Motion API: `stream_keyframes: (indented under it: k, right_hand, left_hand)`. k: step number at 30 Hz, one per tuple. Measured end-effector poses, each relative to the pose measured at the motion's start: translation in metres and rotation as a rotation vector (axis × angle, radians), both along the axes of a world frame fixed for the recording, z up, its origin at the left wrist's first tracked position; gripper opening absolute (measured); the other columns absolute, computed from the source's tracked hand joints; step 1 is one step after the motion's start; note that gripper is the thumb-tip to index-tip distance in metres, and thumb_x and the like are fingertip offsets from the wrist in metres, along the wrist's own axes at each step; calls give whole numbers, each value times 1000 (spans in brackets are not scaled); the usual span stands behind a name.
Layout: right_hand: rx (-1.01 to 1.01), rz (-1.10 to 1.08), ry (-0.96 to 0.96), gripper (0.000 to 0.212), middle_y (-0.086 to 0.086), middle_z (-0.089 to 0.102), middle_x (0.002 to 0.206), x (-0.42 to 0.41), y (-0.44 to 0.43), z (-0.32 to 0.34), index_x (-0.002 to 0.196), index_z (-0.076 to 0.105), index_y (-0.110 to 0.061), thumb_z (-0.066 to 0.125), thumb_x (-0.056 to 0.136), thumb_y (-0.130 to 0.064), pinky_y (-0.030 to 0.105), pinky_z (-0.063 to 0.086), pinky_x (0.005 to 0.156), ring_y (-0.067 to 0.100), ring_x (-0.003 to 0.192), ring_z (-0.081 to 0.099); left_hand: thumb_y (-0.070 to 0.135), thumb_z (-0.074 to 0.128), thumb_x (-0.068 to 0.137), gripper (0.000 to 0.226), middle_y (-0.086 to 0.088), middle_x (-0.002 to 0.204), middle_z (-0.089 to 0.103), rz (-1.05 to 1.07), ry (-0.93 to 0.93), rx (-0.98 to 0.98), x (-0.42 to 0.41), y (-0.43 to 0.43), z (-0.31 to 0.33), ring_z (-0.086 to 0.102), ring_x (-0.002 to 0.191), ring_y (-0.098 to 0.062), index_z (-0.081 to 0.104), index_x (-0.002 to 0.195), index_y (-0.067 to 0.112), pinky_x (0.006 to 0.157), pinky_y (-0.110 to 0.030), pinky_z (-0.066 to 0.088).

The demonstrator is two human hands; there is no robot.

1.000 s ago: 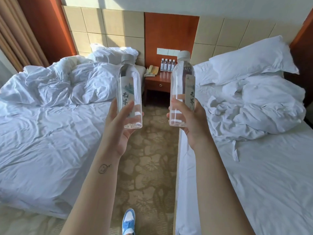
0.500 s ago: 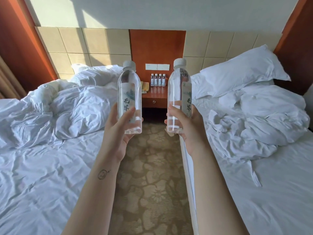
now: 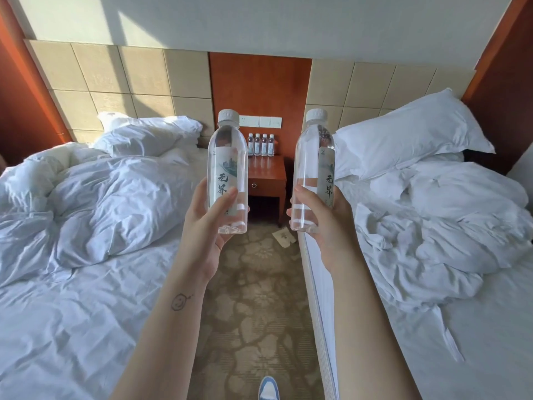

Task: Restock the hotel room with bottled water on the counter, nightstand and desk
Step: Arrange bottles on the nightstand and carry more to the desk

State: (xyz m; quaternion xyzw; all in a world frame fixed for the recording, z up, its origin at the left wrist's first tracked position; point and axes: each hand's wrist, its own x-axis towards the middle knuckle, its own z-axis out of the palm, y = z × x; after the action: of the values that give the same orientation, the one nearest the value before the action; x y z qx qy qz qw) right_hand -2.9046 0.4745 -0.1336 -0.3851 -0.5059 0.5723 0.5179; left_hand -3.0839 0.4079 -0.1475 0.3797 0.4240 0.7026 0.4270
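Carpet aisle (image 3: 259,307) between beds (image 3: 72,327); left hand (image 3: 206,229) grips left bottle (image 3: 227,157), right hand (image 3: 327,232) grips right bottle (image 3: 313,160).

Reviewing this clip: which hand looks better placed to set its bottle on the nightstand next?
Left, marginally. The left hand holds the left bottle upright, lined up beside the bare front of the nightstand; the right hand with the right bottle sits slightly farther aside. Either could work.

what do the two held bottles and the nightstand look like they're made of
Left bottle and right bottle: clear glossy plastic, probably, since the room shows through; white ribbed caps. Nightstand: reddish wood or veneer, polished, with sheen on top.
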Motion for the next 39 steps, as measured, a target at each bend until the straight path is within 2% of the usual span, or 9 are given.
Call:
stream_keyframes:
  k: [6,11,16,20,23,27,32,36,39]
  right_hand:
    - [39,-7,12,66,10,66,112,-16,89,9,128,56,-20,77,69,-41,31,54,64,29,96,70]
    - [71,-9,-2,64,11,68,110,-20,165,15,126,57,-18,76,69,-41,36,56,69,30,95,71]
    - [43,10,-2,69,13,66,113,-29,226,7,129,55,-17,76,69,-43,32,55,67,27,91,72]
    - [8,29,-13,71,15,62,119,-43,266,-1,132,54,-19,76,69,-44,33,55,69,29,100,69]
    - [3,43,-22,66,13,64,115,-57,295,-5,129,55,-20,76,71,-42,31,55,66,27,94,71]
    - [0,41,-42,54,11,64,116,-78,338,-8,128,55,-22,76,80,-35,39,59,77,29,103,68]
    - [5,37,-3,60,8,68,100,-116,393,-3,123,58,-15,76,70,-37,30,54,62,26,84,72]
    - [2,13,1,63,11,67,111,-155,444,-3,127,56,-18,76,71,-39,34,56,69,25,90,73]
    - [-9,3,-7,62,13,66,114,-182,476,-3,129,55,-18,77,74,-37,36,58,72,25,91,72]
  left_hand:
    - [46,76,71,54,0,108,71,5,16,38,-15,87,7,70,87,-19,63,123,38,66,-29,55]
    - [45,76,73,52,0,109,70,20,-8,65,-22,163,10,69,88,-19,64,122,39,65,-29,55]
    - [45,76,73,53,-1,108,71,15,-18,48,-30,219,4,69,88,-19,63,125,38,65,-28,55]
    - [42,76,76,50,-2,111,71,28,-26,23,-42,255,-2,69,89,-20,62,125,39,65,-28,55]
    - [38,72,80,48,-2,112,71,37,-29,11,-55,284,-5,68,89,-21,61,126,38,67,-29,56]
    - [37,71,81,47,-3,111,70,39,-25,10,-78,327,-7,68,90,-20,61,127,35,68,-29,55]
    - [40,75,78,49,-1,106,70,-10,-23,19,-116,390,-4,65,89,-21,62,125,34,68,-29,54]
    - [43,77,74,57,-2,116,70,-44,5,26,-154,447,2,67,97,-22,60,128,36,68,-29,54]
    - [43,77,74,56,-4,117,69,-66,17,19,-180,483,5,68,96,-22,61,127,38,68,-29,55]
